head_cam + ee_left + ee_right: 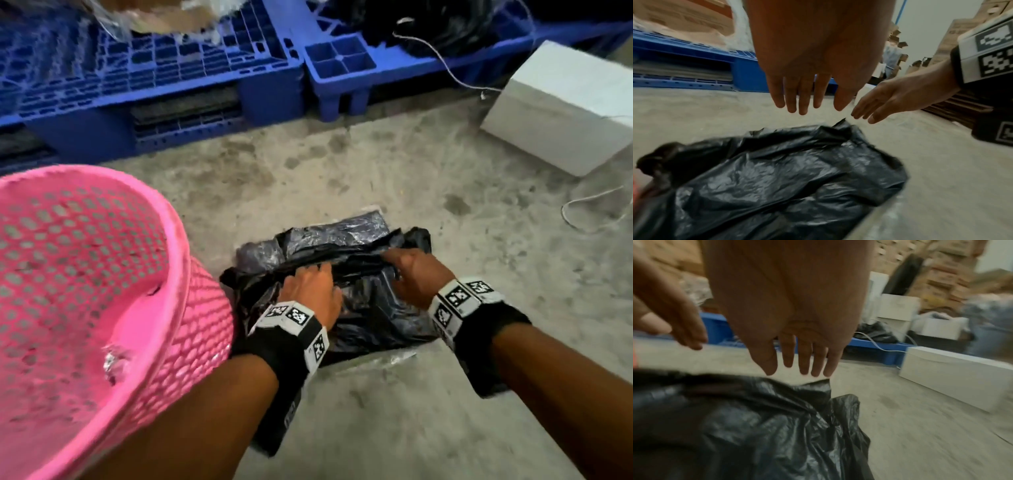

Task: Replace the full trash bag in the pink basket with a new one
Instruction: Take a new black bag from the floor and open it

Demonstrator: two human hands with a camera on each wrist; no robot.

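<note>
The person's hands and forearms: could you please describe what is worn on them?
Both hands are bare, without gloves or rings that show. The left hand has a black strap round its wrist carrying a white block printed with black-and-white square code markers. The right hand wears the same: a black band with a white marker block. The forearms are uncovered, with no sleeves in view.

The black trash bag point(359, 291) is thin, glossy, crinkled plastic. The pink basket point(102, 260) is perforated plastic. The floor point(479, 394) looks rough, matt concrete.
</note>
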